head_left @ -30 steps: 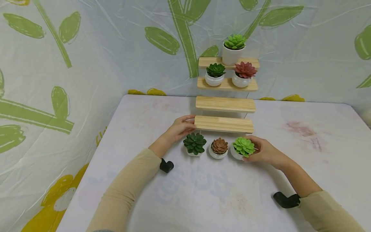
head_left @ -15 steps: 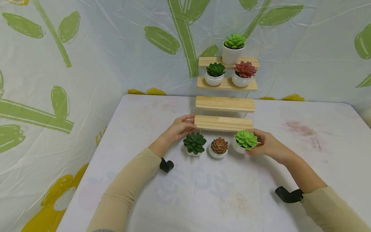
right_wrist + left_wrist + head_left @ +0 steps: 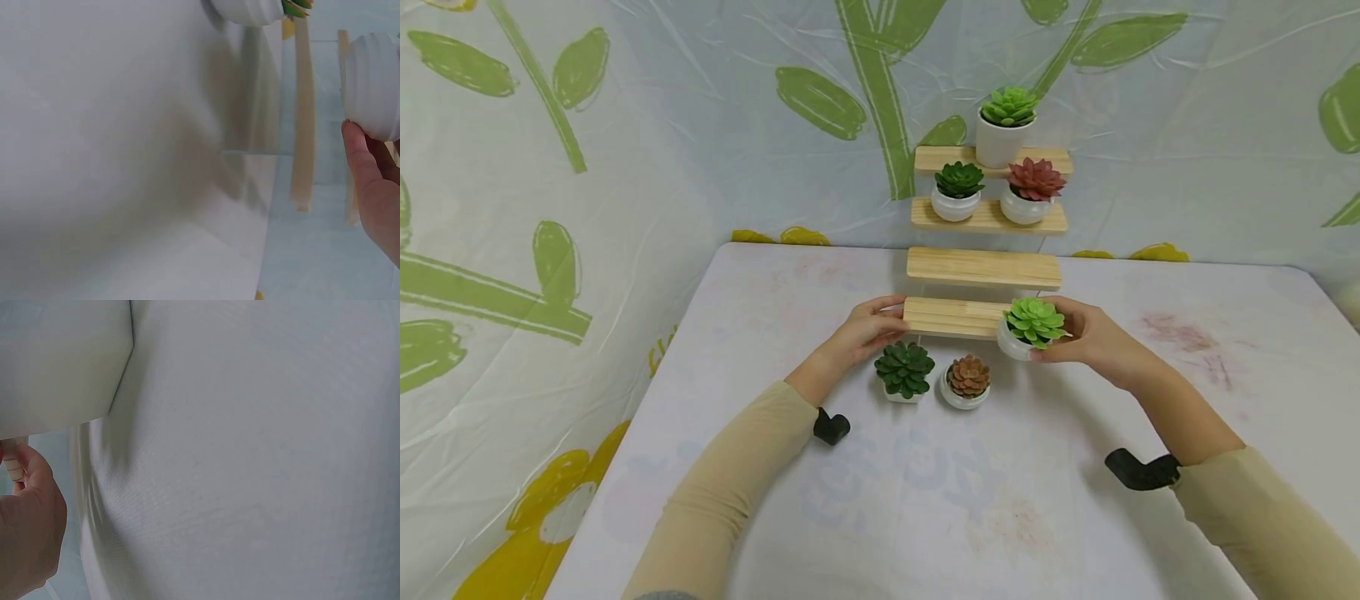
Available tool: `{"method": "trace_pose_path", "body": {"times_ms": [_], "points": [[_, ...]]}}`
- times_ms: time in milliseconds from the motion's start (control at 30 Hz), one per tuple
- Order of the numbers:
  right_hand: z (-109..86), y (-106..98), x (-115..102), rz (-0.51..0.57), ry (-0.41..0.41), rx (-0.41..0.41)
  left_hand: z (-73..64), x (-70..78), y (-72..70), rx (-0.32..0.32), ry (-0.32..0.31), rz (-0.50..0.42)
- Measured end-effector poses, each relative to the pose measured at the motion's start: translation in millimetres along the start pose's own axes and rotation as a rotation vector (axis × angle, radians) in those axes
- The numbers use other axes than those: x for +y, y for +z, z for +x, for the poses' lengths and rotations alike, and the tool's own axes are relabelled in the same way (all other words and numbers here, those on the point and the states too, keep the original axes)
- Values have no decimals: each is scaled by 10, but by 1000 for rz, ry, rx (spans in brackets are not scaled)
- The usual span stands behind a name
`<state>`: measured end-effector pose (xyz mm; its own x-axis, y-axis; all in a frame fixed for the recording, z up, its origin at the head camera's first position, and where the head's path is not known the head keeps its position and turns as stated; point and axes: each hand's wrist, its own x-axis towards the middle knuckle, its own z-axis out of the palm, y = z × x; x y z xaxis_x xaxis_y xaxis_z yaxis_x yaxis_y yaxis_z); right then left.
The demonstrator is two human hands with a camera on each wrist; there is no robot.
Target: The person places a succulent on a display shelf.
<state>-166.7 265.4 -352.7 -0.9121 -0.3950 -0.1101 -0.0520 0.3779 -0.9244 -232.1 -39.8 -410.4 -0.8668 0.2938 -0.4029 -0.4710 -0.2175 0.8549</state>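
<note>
Pot (image 3: pixel 1013 343) juts leftward, pinched in the right grip (image 3: pixel 1090 337); succulent (image 3: pixel 1034 322) uppermost.

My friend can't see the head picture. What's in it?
A person's right hand holds a bright green potted succulent near the lowest wooden shelf; the left hand holds its left end. Three plants sit on higher shelves, two on the table.

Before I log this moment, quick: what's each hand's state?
Left hand: gripping the lowest shelf by its left end.
Right hand: holding the light-green potted succulent.
</note>
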Motion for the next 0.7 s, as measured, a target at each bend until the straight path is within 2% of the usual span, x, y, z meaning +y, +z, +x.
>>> {"method": "trace_pose_path", "body": {"times_ms": [267,700], "points": [[198,-28,-173,-21,-16,27,3,-7,-11,-11,-2,-15],[589,31,-408,59,11,72,7,-9,-17,-16,-2,-25]]}}
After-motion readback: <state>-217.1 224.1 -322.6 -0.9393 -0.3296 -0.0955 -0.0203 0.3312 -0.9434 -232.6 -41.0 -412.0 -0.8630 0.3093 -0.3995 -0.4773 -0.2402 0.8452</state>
